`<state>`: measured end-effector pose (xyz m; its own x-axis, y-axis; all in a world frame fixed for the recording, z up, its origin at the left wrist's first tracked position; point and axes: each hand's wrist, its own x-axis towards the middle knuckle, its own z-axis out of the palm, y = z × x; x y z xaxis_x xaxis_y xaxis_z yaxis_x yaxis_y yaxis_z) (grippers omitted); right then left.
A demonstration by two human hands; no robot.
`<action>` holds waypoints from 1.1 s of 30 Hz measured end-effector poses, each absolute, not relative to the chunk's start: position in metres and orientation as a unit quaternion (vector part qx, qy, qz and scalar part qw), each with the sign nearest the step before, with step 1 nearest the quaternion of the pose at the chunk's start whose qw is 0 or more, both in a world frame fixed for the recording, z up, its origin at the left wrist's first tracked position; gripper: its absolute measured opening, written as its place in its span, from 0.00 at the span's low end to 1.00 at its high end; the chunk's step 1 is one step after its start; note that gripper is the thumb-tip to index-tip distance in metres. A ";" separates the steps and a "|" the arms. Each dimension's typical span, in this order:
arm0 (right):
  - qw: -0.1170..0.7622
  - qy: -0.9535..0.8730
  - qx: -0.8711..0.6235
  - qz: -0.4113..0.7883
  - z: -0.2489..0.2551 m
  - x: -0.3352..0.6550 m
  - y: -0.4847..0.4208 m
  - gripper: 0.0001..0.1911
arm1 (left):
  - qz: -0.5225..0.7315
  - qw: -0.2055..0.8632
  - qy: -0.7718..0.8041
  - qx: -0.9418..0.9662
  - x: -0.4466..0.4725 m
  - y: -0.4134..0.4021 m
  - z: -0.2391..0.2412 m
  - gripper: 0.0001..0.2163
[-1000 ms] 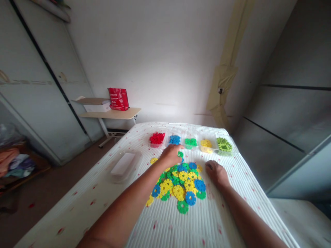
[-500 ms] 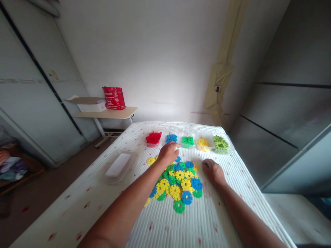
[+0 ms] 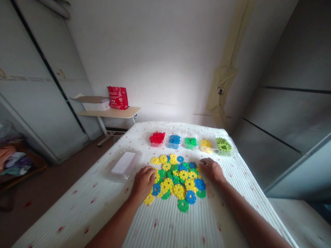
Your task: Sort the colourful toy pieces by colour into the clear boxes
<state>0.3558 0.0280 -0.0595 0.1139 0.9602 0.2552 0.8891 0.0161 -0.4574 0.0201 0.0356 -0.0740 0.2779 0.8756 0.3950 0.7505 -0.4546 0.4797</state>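
Note:
Flat notched plastic discs in yellow, green and blue lie in a loose pile [image 3: 178, 182] on the table. At its left edge is my left hand [image 3: 143, 181], fingers bent together against a yellow disc [image 3: 156, 176]; whatever they pinch is hidden. My right hand [image 3: 212, 169] rests by the upper right edge, near a blue disc [image 3: 192, 165], with index finger and thumb a little apart and nothing visible between them. Behind the pile, a clear compartment tray [image 3: 182, 131] holds red pieces [image 3: 157, 137], blue discs [image 3: 174, 139], green discs [image 3: 190, 142], yellow discs [image 3: 206, 144] and lime-green pieces [image 3: 223, 144].
A clear plastic lid [image 3: 136, 162] with a white label lies left of the pile on the ribbed white tablecloth [image 3: 165, 227]. Beyond the table, a small side table [image 3: 121, 112] bears a red bag [image 3: 118, 97] and a white box [image 3: 96, 104].
My left hand has moved back from the tray's blue compartment, down and left to the pile's left edge. My right hand stays at the right edge, its fingers slightly more extended. The view has shifted slightly.

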 end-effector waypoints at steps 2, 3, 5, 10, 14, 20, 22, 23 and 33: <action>0.246 -0.668 -0.699 0.068 -0.056 0.349 0.033 0.14 | 0.317 0.109 0.516 0.788 0.021 0.038 -0.078 0.12; 0.231 -0.667 -0.705 0.068 -0.055 0.345 0.035 0.14 | 0.319 0.113 0.517 0.786 0.021 0.039 -0.079 0.12; 0.194 -0.663 -0.720 0.066 -0.053 0.339 0.039 0.15 | 0.321 0.117 0.517 0.785 0.021 0.040 -0.079 0.12; 0.188 -0.664 -0.720 0.078 -0.053 0.334 0.044 0.12 | 0.320 0.104 0.511 0.791 0.020 0.040 -0.080 0.12; 0.328 -0.595 -0.715 0.165 -0.055 0.341 0.044 0.07 | 0.320 0.095 0.511 0.792 0.020 0.040 -0.081 0.12; 0.470 -0.499 -0.589 0.429 -0.041 0.357 0.023 0.16 | 0.327 0.086 0.506 0.793 0.020 0.041 -0.083 0.12; 0.428 -0.529 -0.555 0.477 -0.035 0.360 0.008 0.17 | 0.329 0.085 0.504 0.794 0.020 0.041 -0.082 0.12; 0.399 -0.548 -0.543 0.495 -0.033 0.361 0.001 0.18 | 0.329 0.084 0.504 0.794 0.021 0.041 -0.082 0.12; 0.267 -0.667 -0.564 0.406 -0.036 0.350 -0.031 0.16 | 0.345 0.074 0.490 0.797 0.020 0.043 -0.088 0.11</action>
